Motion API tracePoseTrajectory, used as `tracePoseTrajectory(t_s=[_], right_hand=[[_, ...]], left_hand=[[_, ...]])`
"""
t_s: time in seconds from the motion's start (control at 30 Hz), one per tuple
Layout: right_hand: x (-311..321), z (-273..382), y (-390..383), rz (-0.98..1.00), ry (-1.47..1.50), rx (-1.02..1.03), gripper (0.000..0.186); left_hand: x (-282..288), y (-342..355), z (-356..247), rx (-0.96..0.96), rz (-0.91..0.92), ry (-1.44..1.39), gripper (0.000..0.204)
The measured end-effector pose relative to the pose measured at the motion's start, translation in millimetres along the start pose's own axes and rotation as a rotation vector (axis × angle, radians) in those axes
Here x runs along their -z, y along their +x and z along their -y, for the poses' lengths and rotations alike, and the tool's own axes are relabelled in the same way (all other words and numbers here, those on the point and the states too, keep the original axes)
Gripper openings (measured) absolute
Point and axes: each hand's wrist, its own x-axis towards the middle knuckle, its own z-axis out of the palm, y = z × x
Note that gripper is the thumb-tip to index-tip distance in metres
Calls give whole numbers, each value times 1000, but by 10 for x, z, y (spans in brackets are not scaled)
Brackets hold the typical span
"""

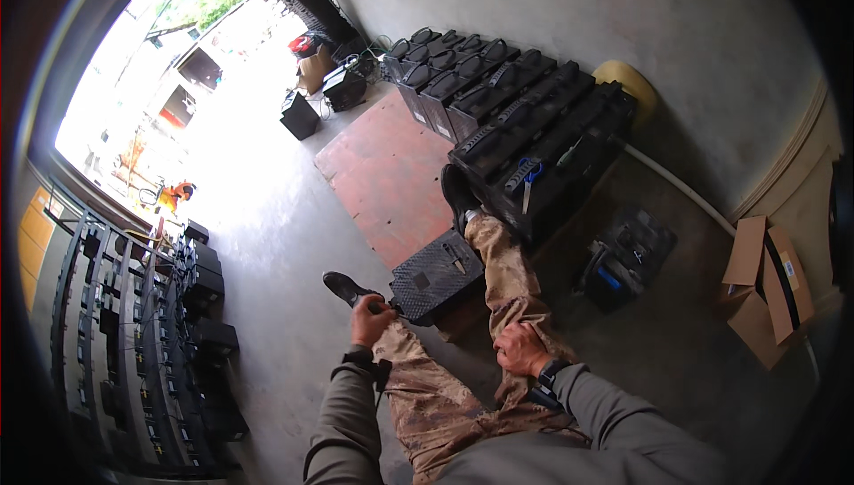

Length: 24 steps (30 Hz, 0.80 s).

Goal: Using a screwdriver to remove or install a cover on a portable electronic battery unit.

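I sit with my legs apart over a black ribbed battery case (436, 278) between my feet. A small dark tool (455, 259), perhaps pliers, lies on its top. My left hand (366, 321) is closed beside my left trouser leg, left of the case; a bit of something dark shows at its fingers, too small to name. My right hand (522, 349) rests on my right trouser leg (507, 280) at the knee, its fingers curled round the camouflage cloth. Blue-handled scissors (531, 173) and a greenish slim tool (571, 150) lie on a large black battery beyond my right foot.
Rows of black batteries with handles (480, 67) line the wall. A reddish board (387, 173) covers part of the floor. To the right are an opened black case (623, 258) and a cardboard box (765, 280). A metal rack (133, 334) with dark units stands left.
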Motion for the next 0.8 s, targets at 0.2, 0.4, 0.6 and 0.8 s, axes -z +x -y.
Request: tracePoseTrajectory(t_s=[0.2, 0.4, 0.6, 0.8], right_hand=[[-19, -37, -31, -28, 93, -35, 12], [507, 460, 231, 243, 571, -148, 54], [779, 954, 228, 75, 701, -41, 62], [1007, 847, 233, -9, 933, -152, 56]], left_hand=[[364, -235, -1112, 46, 58, 58, 42], [-326, -1255, -1572, -377, 227, 469, 34], [-854, -1622, -1815, -351, 250, 167, 48], [-883, -1602, -1752, -128, 282, -681, 50]])
